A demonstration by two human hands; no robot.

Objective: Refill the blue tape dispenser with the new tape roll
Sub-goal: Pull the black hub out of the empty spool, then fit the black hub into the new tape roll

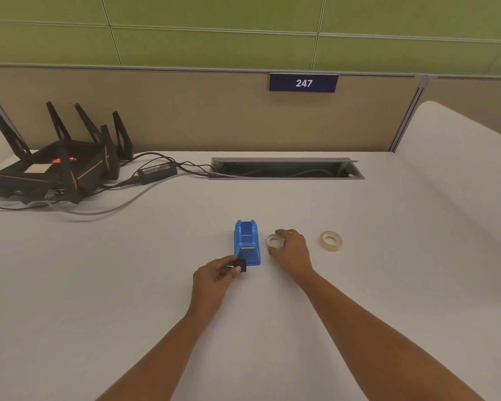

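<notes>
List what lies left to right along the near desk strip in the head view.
Left hand pinching the black spool → blue tape dispenser → clear roll under the right hand → tan tape roll.

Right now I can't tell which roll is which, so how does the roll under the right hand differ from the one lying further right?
The near roll looks clear and whitish; the far roll is cream-yellow. The near roll sits just beside the blue dispenser, the far roll well off to its right. The right hand has its grip on the near roll; the far roll lies untouched. Both lie flat on the desk, holes up.
</notes>
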